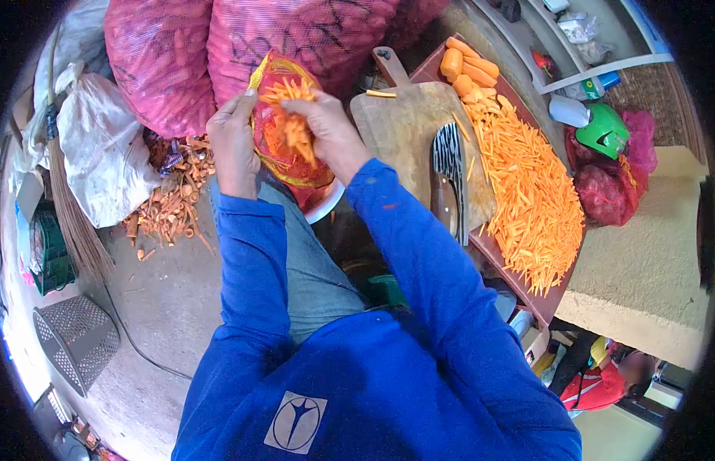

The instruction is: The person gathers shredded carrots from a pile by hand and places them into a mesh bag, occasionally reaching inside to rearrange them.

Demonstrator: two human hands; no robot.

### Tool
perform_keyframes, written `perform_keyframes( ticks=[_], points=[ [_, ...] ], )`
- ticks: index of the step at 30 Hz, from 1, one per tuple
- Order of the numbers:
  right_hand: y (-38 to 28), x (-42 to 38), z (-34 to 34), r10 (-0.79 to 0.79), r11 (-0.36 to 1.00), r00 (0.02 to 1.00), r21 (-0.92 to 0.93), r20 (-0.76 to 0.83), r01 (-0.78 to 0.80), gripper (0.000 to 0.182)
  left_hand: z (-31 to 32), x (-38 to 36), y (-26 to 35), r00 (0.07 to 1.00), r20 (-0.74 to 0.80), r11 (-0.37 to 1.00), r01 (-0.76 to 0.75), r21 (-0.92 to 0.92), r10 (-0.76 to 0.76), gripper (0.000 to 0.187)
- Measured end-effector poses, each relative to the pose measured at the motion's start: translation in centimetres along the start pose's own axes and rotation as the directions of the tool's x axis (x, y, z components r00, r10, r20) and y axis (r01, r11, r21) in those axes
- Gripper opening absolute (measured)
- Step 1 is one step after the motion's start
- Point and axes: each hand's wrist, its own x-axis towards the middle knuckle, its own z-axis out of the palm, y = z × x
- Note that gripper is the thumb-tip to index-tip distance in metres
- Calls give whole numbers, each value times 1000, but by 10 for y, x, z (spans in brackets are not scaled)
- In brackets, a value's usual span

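Observation:
My left hand (233,142) is closed, pinching the yellow rim of a red mesh bag (310,177) and keeping its mouth spread. Inside the mouth, my right hand (330,127) grips a bunch of orange carrot sticks (299,137). Part of a white bowl (326,203) shows below the bag. Right of my hands lies a wooden cutting board (396,127) with a knife (448,173) on it; its blade is striped black and white. Beside the board is a large pile of cut carrot sticks (526,200), with peeled carrots (476,69) at its far end.
Large pink mesh sacks (288,46) stand ahead. Carrot peelings (177,192) lie on the floor at left, near a white sack (100,146), a broom (73,200) and a grey basket (77,342). A person in red (595,388) is at lower right, beyond the brown table (553,300).

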Motion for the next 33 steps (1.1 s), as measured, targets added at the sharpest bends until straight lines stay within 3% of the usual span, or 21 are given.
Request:
perform_keyframes(
  ticks=[1, 2, 3, 4, 6, 10, 12, 13, 15, 16, 20, 21, 22, 24, 26, 29, 30, 32, 33],
  points=[
    [13, 11, -7, 30, 984, 999, -172, -21, -33, 38, 2, -2, 2, 999, -27, 1000, -23, 16, 24, 23],
    [33, 25, -17, -91, 889, 995, -454, -39, 63, 40, 1, -1, 3, 999, -34, 1000, -23, 17, 24, 23],
    [40, 27, -15, -210, 705, 978, -696, -20, 137, 42, 1, 0, 3, 999, -35, 998, -36, 42, 38, 23],
    [43, 27, -19, -201, 705, 979, -697, -21, 130, 42, 0, 0, 2, 998, -36, 997, -48, 68, 50, 23],
    [38, 21, -26, -195, 301, 959, -918, 207, 260, 42, -1, 0, 3, 998, -43, 996, -36, 77, 40, 23],
    [7, 7, -8, -66, 149, 965, -954, 253, 260, 35, 2, 1, 2, 999, -32, 998, -34, 55, 36, 23],
    [1, 2, -1, -314, 84, 856, -887, 410, 455, 30, 3, 3, -1, 999, -32, 997, -43, 57, 45, 22],
    [-4, -1, 0, -318, 83, 857, -888, 406, 451, 30, 2, 3, -2, 998, -39, 997, -54, 60, 57, 22],
    [-21, -10, 2, -382, 174, 780, -791, 495, 587, 34, -1, 5, -4, 999, -26, 1000, -21, 13, 21, 21],
    [-39, -32, 7, -359, 333, 829, -771, 429, 543, 31, -4, 8, -5, 1000, -17, 999, 9, -34, -9, 20],
    [-115, -128, -19, -372, 156, 811, -831, 452, 535, 23, -16, 15, -11, 998, 39, 997, 45, -55, -43, 19],
    [-129, -147, -41, -440, 80, 779, -844, 447, 530, 23, -17, 16, -11, 997, 53, 996, 61, -63, -58, 19],
    [-141, -167, -68, -504, 3, 742, -858, 442, 514, 22, -18, 18, -13, 998, 29, 998, 50, -26, -49, 19],
    [-169, -212, -118, -593, 193, 802, -954, 74, 230, 22, -11, 17, -12, 1000, -10, 999, -7, 46, 7, 17],
    [-203, -253, -179, -691, 263, 708, -963, -145, 60, 20, -9, 16, -13, 1000, 12, 999, 28, 25, -28, 18],
    [-245, -319, -279, -840, 12, 537, -992, -77, -124, 32, -9, 16, -13, 990, 46, 991, 135, -16, -134, 22],
    [-252, -345, -304, -853, 84, 478, -959, -210, -272, 40, -4, 11, -8, 992, 46, 993, 115, -30, -114, 22],
    [-262, -388, -357, -893, -152, 438, -850, -101, -504, 49, -7, 14, -9, 996, 42, 995, 86, -44, -84, 24],
    [-264, -412, -399, -891, -145, 441, -852, -108, -503, 49, -6, 13, -8, 996, 40, 996, 85, -34, -84, 24]
  ],
)
